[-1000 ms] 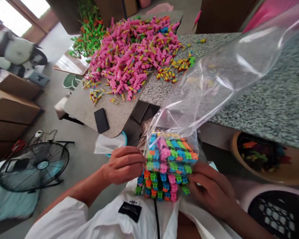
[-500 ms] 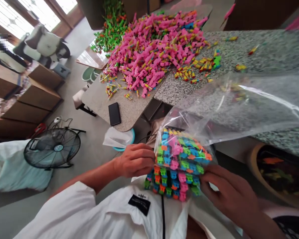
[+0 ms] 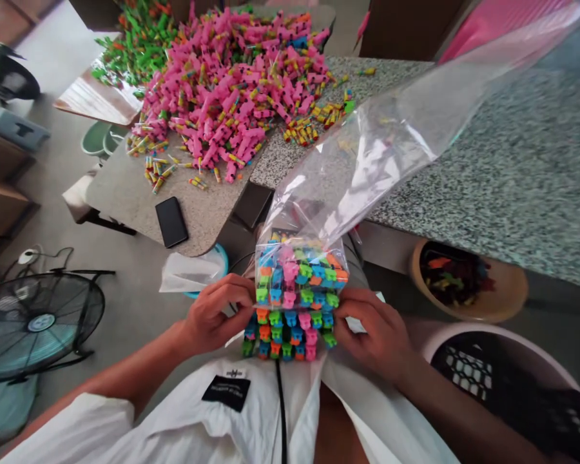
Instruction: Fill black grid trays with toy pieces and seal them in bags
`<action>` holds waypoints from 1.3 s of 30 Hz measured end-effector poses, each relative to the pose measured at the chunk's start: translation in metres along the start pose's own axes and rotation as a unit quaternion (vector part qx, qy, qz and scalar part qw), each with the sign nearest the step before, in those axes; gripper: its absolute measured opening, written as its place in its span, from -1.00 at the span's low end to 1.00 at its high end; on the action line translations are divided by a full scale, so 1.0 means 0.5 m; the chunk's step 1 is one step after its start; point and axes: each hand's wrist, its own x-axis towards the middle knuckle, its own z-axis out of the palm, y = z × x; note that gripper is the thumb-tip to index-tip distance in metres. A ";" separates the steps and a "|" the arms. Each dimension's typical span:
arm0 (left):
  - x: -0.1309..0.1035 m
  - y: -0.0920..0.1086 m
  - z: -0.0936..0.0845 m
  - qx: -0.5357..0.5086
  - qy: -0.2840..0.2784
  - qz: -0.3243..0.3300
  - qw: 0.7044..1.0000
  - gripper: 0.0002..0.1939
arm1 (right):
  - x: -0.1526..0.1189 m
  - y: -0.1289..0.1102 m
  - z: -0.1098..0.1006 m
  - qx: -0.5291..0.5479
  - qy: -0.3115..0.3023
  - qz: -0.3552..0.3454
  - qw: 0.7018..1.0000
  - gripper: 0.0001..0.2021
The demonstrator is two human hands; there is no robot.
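Observation:
A block of stacked colourful small toys (image 3: 290,328) in green, blue, orange and pink rests against my lap. Its upper part is inside a clear plastic bag (image 3: 367,161), whose long loose end stretches up to the right over the tabletop. At the block's left side, my left hand (image 3: 222,312) pinches the bag's edge between thumb and fingers. My right hand (image 3: 374,328) is closed on the bag's edge at the right side. The lower rows of toys show below the edge of the plastic.
Piled pink toys (image 3: 222,96) and green ones (image 3: 135,45) lie on the tables, with yellow-red tubes (image 3: 302,129) nearby. A black phone (image 3: 171,222) lies near the table corner. Below are a fan (image 3: 41,322), a tan bowl (image 3: 505,290) and a basket (image 3: 439,338).
The view has shifted right. The plastic now covers more of the block's right side, and its loose end has swung upward. Both hands remain at the block's sides.

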 end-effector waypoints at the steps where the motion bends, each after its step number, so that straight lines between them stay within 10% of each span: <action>1: -0.004 -0.006 0.014 -0.009 0.027 -0.017 0.999 -0.75 | 0.001 -0.001 0.007 0.021 0.015 0.033 0.999 -0.82; 11: 0.061 -0.013 0.138 -0.152 0.278 -0.188 0.930 -0.84 | 0.060 0.006 0.047 0.140 0.177 0.216 0.950 -0.96; 18: 0.039 -0.017 0.169 -0.163 0.180 -0.196 0.950 -0.86 | 0.023 0.002 0.008 0.102 0.160 0.271 0.944 -0.93; 23: 0.015 -0.023 0.131 0.003 0.108 -0.033 0.994 -0.91 | -0.029 -0.001 0.006 0.033 0.153 0.175 0.972 -0.93; 30: 0.043 -0.013 0.075 0.130 0.039 0.135 0.982 -0.75 | -0.038 0.002 -0.033 -0.075 0.100 0.031 0.992 -0.80; 39: 0.041 -0.025 0.080 0.150 0.042 0.078 0.985 -0.73 | -0.034 0.022 -0.034 -0.111 0.077 0.030 0.990 -0.78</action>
